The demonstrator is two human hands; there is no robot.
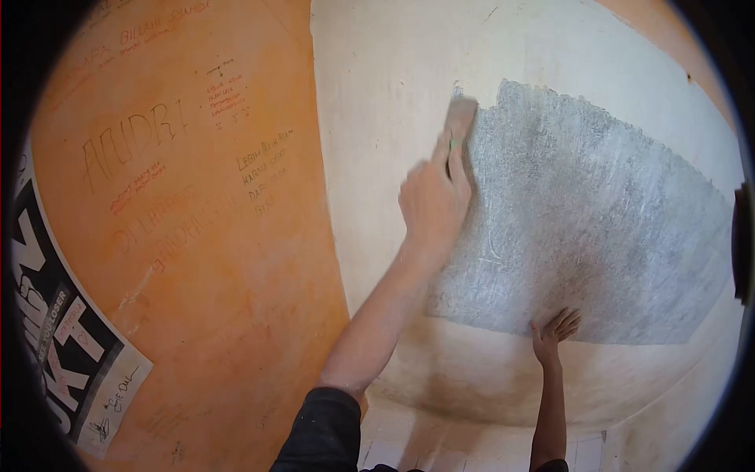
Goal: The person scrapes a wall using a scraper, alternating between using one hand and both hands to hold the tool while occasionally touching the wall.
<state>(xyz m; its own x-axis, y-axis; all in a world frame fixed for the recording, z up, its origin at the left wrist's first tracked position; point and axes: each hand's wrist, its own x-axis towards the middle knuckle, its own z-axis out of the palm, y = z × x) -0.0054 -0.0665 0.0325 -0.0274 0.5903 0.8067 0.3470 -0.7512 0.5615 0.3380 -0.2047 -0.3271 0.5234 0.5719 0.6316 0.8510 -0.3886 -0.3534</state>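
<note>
My left hand [432, 200] is raised and closed around a scraper [462, 114]. The scraper points upward, its blade against the wall at the upper left edge of a large grey patch [582, 204]. White paint [393, 102] surrounds the patch, with a ragged border along the top. Lower down, my right hand [555, 334] lies open with spread fingers near the patch's bottom edge, apparently resting on the wall. Most of the scraper's handle is hidden by my left hand.
To the left, an orange wall [236, 275] carries handwriting and meets the white wall at a vertical corner. A black and white poster [134, 377] hangs at the far left. A dark object [742, 244] juts in at the right edge. Pale tiles [582, 452] show at the bottom.
</note>
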